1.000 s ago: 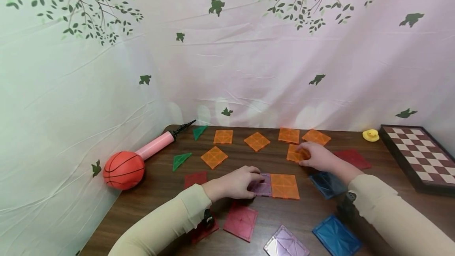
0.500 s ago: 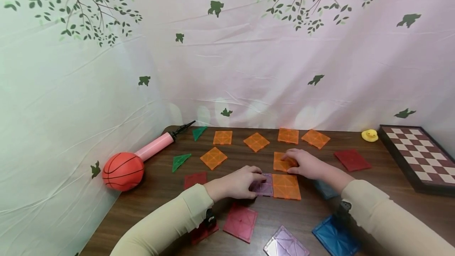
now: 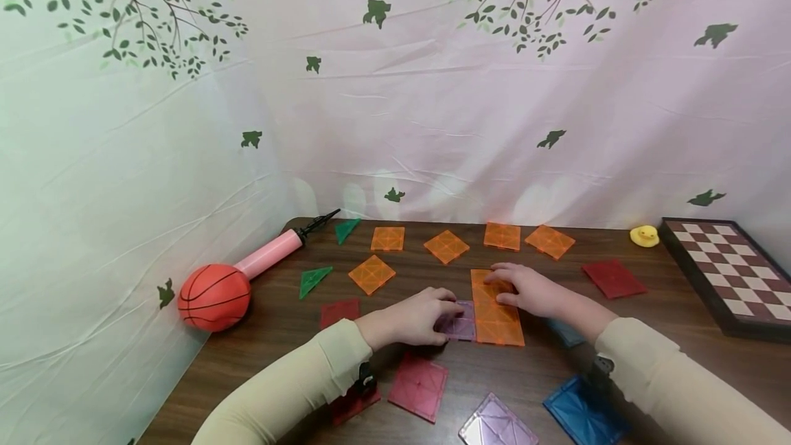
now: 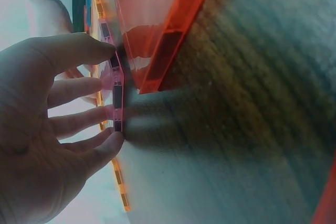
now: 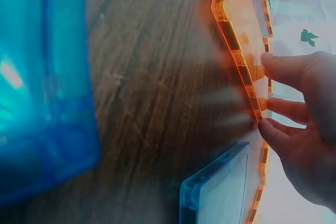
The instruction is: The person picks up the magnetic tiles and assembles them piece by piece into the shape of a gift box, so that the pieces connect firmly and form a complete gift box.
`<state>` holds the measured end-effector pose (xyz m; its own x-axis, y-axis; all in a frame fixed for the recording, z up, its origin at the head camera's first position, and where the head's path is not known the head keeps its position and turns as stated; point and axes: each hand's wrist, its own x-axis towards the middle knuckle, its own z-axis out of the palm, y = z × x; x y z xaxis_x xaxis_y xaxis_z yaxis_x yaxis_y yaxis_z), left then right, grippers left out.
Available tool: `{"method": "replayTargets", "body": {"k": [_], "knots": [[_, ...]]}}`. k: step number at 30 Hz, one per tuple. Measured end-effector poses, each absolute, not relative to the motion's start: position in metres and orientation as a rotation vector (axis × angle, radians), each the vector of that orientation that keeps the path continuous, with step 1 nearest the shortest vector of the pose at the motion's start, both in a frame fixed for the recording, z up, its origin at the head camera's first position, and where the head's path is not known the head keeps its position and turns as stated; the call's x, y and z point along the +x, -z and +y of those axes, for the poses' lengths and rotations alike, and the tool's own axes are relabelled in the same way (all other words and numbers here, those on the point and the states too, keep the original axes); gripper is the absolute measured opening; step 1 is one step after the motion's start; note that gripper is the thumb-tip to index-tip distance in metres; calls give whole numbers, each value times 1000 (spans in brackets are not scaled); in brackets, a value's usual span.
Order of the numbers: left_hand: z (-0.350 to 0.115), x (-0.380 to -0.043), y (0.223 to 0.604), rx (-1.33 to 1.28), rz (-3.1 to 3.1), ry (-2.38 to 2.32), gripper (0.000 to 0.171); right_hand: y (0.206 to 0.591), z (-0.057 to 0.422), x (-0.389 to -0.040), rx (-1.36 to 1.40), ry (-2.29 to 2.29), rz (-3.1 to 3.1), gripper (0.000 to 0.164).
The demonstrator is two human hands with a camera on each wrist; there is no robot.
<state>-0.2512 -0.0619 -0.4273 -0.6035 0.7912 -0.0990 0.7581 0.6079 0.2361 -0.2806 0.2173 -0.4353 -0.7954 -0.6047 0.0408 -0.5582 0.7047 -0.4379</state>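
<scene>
My left hand (image 3: 404, 320) grips a small purple magnetic tile (image 3: 462, 325) flat on the table, with the thumb and fingers at its edges in the left wrist view. Against its right side lies an orange magnetic tile (image 3: 499, 329). My right hand (image 3: 533, 292) holds a second orange tile (image 3: 482, 292) by its edges, directly behind the first; the two look edge to edge, forming one strip. Fingers partly cover the rear orange tile. In the right wrist view, the thumb and fingertips touch the orange edge (image 5: 245, 74).
Several orange tiles (image 3: 447, 246) and green triangles (image 3: 315, 281) lie at the back. Red tiles (image 3: 419, 386), another purple tile (image 3: 498, 423) and blue tiles (image 3: 583, 411) lie nearer. A ball (image 3: 214, 297), pink pump (image 3: 270, 254), rubber duck (image 3: 645, 235) and chessboard (image 3: 729, 266) stand around the sides.
My right hand has slid the rear orange tile leftward and toward me, against the orange tile beside the purple one. My left hand has stayed on the purple tile.
</scene>
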Motion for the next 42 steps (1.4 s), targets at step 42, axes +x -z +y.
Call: {"method": "replayTargets", "body": {"k": [42], "knots": [[-32,-378,443,708,2911,-516,61,440,210,-232,-892,723,2747,76]]}}
